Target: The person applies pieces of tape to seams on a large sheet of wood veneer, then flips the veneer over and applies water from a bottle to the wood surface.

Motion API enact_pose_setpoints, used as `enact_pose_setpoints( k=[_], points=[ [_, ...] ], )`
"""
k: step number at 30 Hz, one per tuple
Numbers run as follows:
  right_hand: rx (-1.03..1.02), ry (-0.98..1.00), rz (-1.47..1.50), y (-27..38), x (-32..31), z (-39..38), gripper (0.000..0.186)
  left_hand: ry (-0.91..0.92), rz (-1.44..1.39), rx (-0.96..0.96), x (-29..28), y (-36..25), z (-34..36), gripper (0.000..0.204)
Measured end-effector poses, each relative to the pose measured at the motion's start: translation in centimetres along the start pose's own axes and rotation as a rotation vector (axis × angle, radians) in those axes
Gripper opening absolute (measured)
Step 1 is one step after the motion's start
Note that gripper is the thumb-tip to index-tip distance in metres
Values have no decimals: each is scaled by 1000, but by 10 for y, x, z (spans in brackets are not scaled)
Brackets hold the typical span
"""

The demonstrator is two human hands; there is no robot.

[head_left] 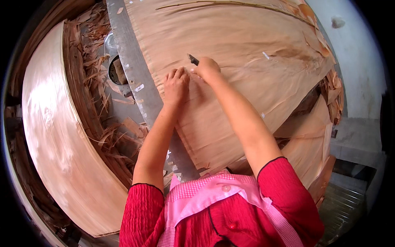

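Note:
A wide sheet of thin wood veneer [242, 94] lies before me, tan and slightly rippled. My left hand [176, 85] rests on it near its left edge, fingers bent a little and apart, holding nothing. Just right of it, my right hand [207, 69] is closed round a small dark knife [193, 60]. The knife's tip points up and to the left, close over the veneer; whether it touches the sheet I cannot tell. Small pale tape pieces [266, 55] stick to the veneer.
A grey table edge [129, 61] runs along the veneer's left side. Beyond it stand a dark round container [117, 72], scattered veneer scraps [119, 142] and a tall stack of veneer [53, 123]. A long thin stick [230, 3] lies at the far end. A pale wall [354, 53] rises at right.

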State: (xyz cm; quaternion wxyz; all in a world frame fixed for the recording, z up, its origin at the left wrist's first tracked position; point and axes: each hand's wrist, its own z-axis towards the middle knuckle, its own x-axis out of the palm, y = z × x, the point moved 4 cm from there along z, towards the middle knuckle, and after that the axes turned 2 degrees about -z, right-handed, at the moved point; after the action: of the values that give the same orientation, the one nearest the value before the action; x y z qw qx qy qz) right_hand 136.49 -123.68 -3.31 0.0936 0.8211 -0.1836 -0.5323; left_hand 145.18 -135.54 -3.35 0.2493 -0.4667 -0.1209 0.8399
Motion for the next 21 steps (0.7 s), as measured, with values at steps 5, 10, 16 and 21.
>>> enact_pose_setpoints(
  k=[5, 10, 16, 21],
  points=[
    [-119, 23, 122, -56, -12, -34, 17, 129, 10, 78, 3, -8, -3, 30],
    [-6, -22, 759, -113, -18, -125, 8, 240, -73, 44, -27, -10, -10, 34],
    [128, 47, 1071, -177, -9, -241, 22, 80, -189, 4, -133, 25, -157, 30],
    [210, -40, 1133, -193, 24, -304, 34, 292, -70, -422, -172, 101, -233, 24]
  ],
)
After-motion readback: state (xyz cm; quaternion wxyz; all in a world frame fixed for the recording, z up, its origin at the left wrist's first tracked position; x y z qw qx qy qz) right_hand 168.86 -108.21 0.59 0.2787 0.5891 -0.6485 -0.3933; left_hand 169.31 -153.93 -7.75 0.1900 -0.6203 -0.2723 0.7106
